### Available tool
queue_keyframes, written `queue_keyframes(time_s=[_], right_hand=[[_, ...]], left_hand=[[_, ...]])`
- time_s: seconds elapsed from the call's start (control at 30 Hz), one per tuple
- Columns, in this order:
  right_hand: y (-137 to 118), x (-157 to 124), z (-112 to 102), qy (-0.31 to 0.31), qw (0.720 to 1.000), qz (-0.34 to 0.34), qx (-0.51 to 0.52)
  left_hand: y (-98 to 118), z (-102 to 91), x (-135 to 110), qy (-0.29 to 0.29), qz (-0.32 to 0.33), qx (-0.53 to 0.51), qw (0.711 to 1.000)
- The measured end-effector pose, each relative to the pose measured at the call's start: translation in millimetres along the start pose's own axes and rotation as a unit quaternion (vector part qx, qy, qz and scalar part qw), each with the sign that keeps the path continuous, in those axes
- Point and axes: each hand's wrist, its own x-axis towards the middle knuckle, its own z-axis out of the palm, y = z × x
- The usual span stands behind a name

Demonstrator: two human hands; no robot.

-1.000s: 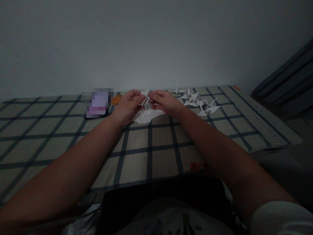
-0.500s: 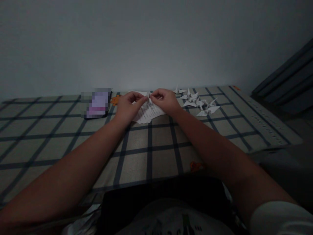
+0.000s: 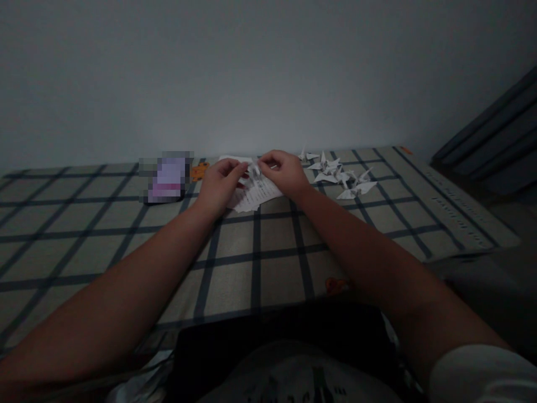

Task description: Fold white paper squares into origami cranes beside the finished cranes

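Several paper birds (image 3: 357, 191) lie apparently finished on the worktop (image 3: 235, 263), while a seemingly unfinished folded paper (image 3: 254, 167) sits over the printed sheet (image 3: 259, 191), its edge pinched by the right hand (image 3: 287, 170), the left hand's (image 3: 222, 182) grip unclear beside it.

The bench (image 3: 235, 280) extends in front of the person, with the wall (image 3: 268, 73) behind it. A printed sheet (image 3: 260, 193) lies on the bench, beneath and between the left hand (image 3: 220, 182) and the right hand (image 3: 287, 174). A small paper piece (image 3: 254, 168) is positioned between the hands, above the sheet. The phone (image 3: 170, 179) lies left of the left hand. Folded paper cranes (image 3: 329, 174) lie grouped to the right of the right hand.
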Motion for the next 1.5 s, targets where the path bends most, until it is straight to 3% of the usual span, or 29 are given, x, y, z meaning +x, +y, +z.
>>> queue_keyframes(time_s=[0.1, 0.23, 0.43, 0.57, 0.73, 0.8, 1.0, 1.13, 1.33, 1.5], right_hand=[[8.0, 3.5, 3.5, 0.036, 0.995, 0.054, 0.072], [16.9, 6.5, 6.0, 0.032, 0.984, 0.102, 0.144], [5.6, 1.5, 1.3, -0.003, 0.999, 0.011, 0.046], [4.9, 0.7, 2.1, 0.005, 0.998, 0.019, 0.055], [13.0, 3.0, 8.1, -0.011, 0.983, 0.116, 0.145], [13.1, 3.3, 8.5, -0.018, 0.978, 0.134, 0.156], [10.1, 2.3, 2.4, -0.031, 0.992, 0.070, 0.097], [9.1, 1.6, 1.1, -0.032, 0.993, 0.068, 0.095], [7.5, 2.2, 4.1, -0.037, 0.972, 0.169, 0.160], [1.0, 1.8, 0.0, -0.015, 0.931, 0.233, 0.282]], left_hand=[[1.1, 0.4, 2.5, 0.035, -0.019, -0.063, 0.997], [2.2, 0.5, 5.3, 0.044, -0.078, -0.126, 0.988], [6.3, 3.7, 1.9, -0.004, -0.174, -0.105, 0.979], [3.8, 1.1, 1.4, 0.001, -0.146, -0.071, 0.987], [0.2, -4.4, 1.2, -0.005, -0.010, 0.098, 0.995], [0.0, -4.9, 0.7, -0.011, 0.013, 0.123, 0.992], [0.2, -4.8, 1.3, 0.001, -0.070, 0.102, 0.992], [0.7, -5.0, 1.9, 0.012, -0.067, 0.100, 0.993], [-0.2, -2.8, 3.3, -0.009, -0.108, -0.027, 0.994], [5.9, -1.9, 6.1, -0.034, -0.159, -0.158, 0.974]])
